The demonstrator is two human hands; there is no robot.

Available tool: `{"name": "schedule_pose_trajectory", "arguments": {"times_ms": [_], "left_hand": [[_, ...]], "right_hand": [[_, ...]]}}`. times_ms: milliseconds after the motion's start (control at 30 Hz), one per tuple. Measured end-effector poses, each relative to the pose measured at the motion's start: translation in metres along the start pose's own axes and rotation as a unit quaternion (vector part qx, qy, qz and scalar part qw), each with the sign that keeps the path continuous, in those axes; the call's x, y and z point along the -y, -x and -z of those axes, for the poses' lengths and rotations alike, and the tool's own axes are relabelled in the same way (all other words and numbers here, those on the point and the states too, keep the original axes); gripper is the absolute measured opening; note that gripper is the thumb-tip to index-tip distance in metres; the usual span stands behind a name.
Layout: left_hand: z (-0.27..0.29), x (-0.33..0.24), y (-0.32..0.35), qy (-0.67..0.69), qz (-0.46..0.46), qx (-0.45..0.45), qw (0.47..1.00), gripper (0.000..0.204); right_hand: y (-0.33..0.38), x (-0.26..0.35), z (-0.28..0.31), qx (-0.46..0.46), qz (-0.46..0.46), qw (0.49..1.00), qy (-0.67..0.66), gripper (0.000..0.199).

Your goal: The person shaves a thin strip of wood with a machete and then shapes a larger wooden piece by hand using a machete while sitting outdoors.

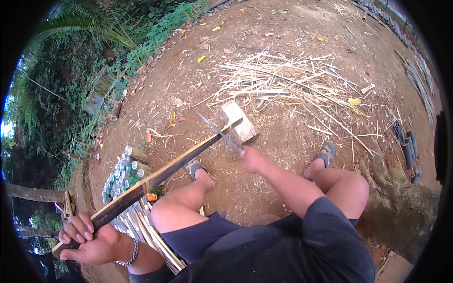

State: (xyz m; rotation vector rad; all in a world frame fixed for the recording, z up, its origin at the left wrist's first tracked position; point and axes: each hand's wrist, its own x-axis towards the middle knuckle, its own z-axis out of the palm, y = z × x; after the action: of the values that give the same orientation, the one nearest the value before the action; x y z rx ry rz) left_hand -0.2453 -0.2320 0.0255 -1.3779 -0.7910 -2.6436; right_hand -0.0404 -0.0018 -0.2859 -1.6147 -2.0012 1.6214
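Observation:
My left hand (pixel 96 239) is wrapped round the near end of a long split bamboo piece (pixel 163 172), dark on its side and pale yellow along its upper edge. The bamboo slants up to the right, and its far end lies over a pale wooden block (pixel 231 112) on the ground. In my right hand (pixel 253 160) is a knife, gripped by a handle that my fist hides. The knife blade (pixel 217 130) points up and left, crossing the bamboo close to its far end. Whether the edge touches the bamboo, I cannot tell.
Beyond the block lies a heap of thin bamboo slivers (pixel 283 80). Several glass bottles (pixel 125 174) stand at the left, with pale strips (pixel 146 231) beside my left leg. A tree trunk (pixel 396 212) and dark tubes (pixel 409 148) are at the right.

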Motion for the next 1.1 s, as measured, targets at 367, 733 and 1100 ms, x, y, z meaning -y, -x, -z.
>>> {"name": "schedule_pose_trajectory", "arguments": {"times_ms": [367,733,1100], "left_hand": [[0.008,0.018,-0.037,0.002,0.019,0.021,1.0,0.042],[0.0,0.036,-0.076,-0.018,0.074,0.056,0.996,0.045],[-0.003,0.053,-0.098,-0.055,0.047,0.077,0.994,0.033]], "right_hand": [[-0.072,-0.036,0.027,-0.025,0.06,0.988,0.141,0.029],[-0.156,-0.132,0.026,-0.02,-0.112,0.989,0.096,0.03],[-0.05,0.019,0.024,0.06,0.12,0.99,0.037,0.021]]}}
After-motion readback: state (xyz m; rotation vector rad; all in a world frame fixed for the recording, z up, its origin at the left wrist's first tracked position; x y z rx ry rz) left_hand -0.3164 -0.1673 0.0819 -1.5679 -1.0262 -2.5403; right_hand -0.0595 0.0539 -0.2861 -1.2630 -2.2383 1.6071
